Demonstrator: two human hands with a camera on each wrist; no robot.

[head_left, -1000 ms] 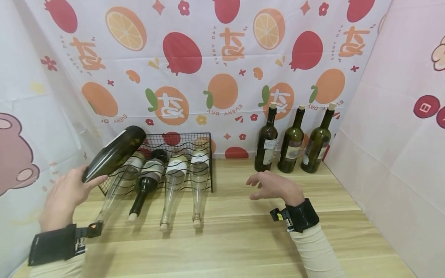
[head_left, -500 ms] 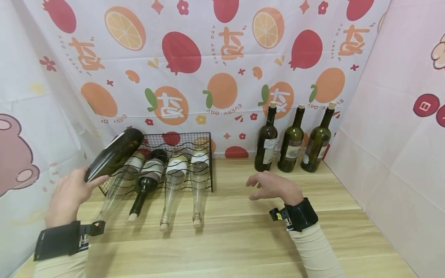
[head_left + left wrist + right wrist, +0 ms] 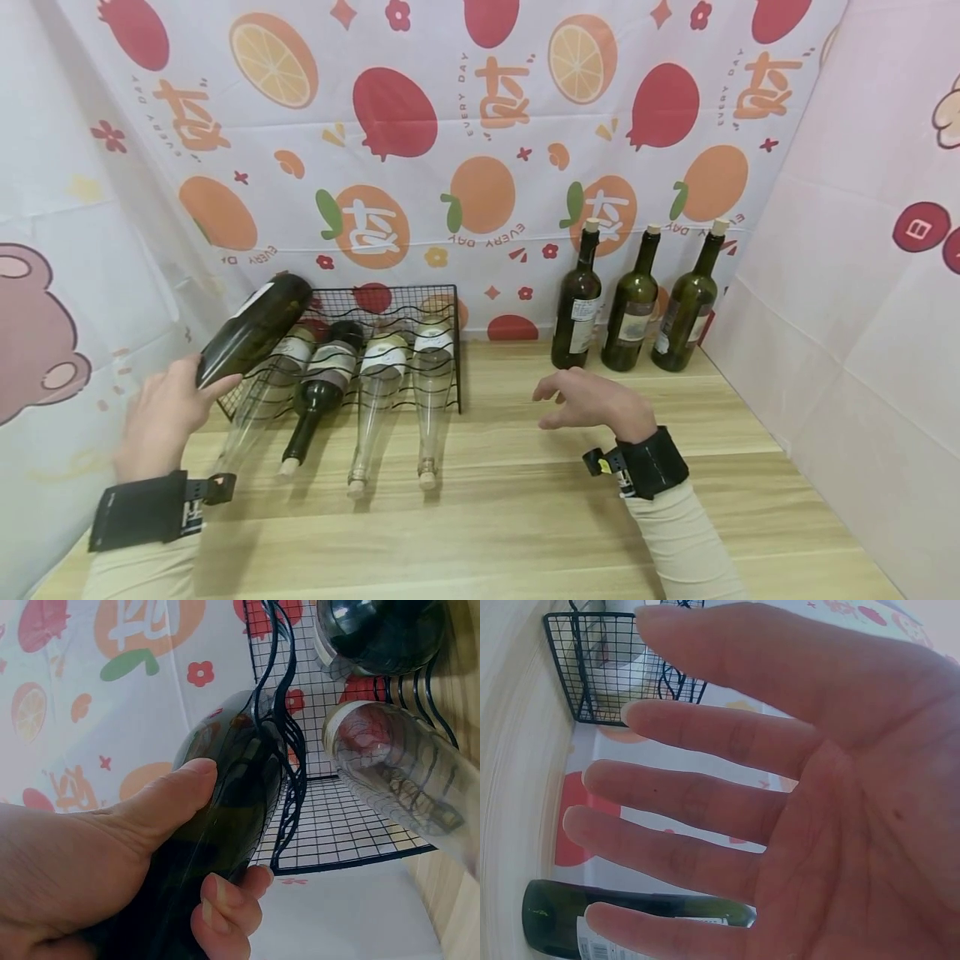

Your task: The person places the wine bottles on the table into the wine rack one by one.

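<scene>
My left hand (image 3: pixel 165 417) grips a dark green wine bottle (image 3: pixel 255 329), tilted with its base up and toward the rack. In the left wrist view, thumb and fingertips wrap the bottle (image 3: pixel 217 817), its far end right at the wavy wires. The black wire rack (image 3: pixel 457 350) holds several bottles lying neck forward: a clear bottle (image 3: pixel 258 400) partly under the held one, a dark bottle (image 3: pixel 321 392), and two more clear bottles (image 3: pixel 372 425) (image 3: pixel 431 400). My right hand (image 3: pixel 596 404) hovers over the table, fingers spread and holding nothing.
Three corked green wine bottles (image 3: pixel 577 321) (image 3: pixel 630 312) (image 3: pixel 684 312) stand upright at the back right of the wooden table (image 3: pixel 525 517). A fruit-print cloth (image 3: pixel 420 50) hangs behind, with pale cloth walls at both sides.
My left hand and the bottle it grips have shifted slightly to the right, and the bottle's base stays over the rack's left end. The right hand stays in place.
</scene>
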